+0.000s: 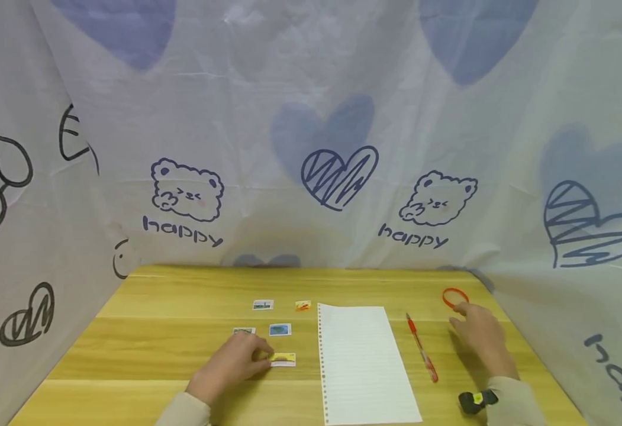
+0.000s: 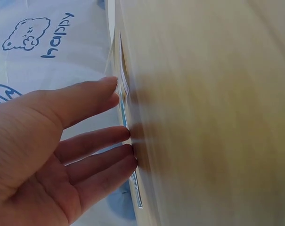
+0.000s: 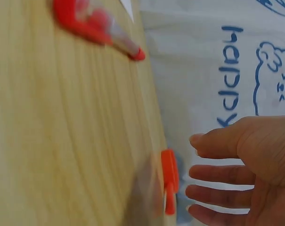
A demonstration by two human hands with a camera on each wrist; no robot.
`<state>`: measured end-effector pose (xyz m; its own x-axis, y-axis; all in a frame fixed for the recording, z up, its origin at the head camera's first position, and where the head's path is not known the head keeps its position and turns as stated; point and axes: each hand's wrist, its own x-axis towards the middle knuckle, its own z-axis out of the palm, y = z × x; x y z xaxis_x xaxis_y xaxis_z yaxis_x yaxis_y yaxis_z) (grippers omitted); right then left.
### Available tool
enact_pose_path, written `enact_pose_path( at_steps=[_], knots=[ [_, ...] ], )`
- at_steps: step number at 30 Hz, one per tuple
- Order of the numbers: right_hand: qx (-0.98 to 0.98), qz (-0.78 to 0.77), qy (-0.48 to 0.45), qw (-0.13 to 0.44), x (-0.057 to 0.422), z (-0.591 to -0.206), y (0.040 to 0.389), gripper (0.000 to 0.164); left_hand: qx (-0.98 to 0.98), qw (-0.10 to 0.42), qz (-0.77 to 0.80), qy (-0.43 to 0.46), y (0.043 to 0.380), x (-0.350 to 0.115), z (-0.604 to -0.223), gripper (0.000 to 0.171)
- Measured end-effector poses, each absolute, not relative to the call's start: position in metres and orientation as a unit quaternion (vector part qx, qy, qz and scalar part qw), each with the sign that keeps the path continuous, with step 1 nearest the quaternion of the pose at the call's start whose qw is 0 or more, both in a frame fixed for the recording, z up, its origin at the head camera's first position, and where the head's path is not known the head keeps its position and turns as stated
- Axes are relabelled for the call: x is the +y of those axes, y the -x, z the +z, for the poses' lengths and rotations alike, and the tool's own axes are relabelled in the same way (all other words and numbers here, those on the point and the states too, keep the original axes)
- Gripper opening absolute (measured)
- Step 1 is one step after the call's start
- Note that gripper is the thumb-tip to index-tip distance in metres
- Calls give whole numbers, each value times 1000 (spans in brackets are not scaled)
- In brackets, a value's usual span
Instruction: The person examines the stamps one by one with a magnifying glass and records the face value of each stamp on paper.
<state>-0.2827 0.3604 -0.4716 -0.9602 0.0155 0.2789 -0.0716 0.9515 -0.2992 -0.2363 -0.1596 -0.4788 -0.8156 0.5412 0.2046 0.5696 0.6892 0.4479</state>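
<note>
The left hand (image 1: 235, 363) has thumb and forefinger at the left edge of a yellow stamp (image 1: 285, 359) on the tabletop (image 1: 145, 337); I cannot tell whether they pinch it. The right hand (image 1: 482, 332), relaxed and unladen, is beside a red ring (image 3: 169, 170). Paper (image 1: 366, 364) and a pen (image 1: 421, 347) lie between.

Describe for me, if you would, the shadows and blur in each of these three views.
Head view: soft light and shadows, print on the stamps too small to read; left wrist view: tabletop smeared, with dim shadow patches; right wrist view: near part of the red pen out of focus, a dark shadow on the tabletop beside the red ring.
</note>
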Motion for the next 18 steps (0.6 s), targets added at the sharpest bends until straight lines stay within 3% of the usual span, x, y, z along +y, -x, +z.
enact_pose_path(
  at_steps=[8, 18],
  knots=[
    [-976, 160, 12, 145, 388, -484, 284, 23, -930, 32, -242, 276, 236, -159, -483, 23],
    [-970, 184, 50, 151, 400, -489, 291, 26, -932, 44, -239, 269, 236, -158, -482, 17]
  ],
)
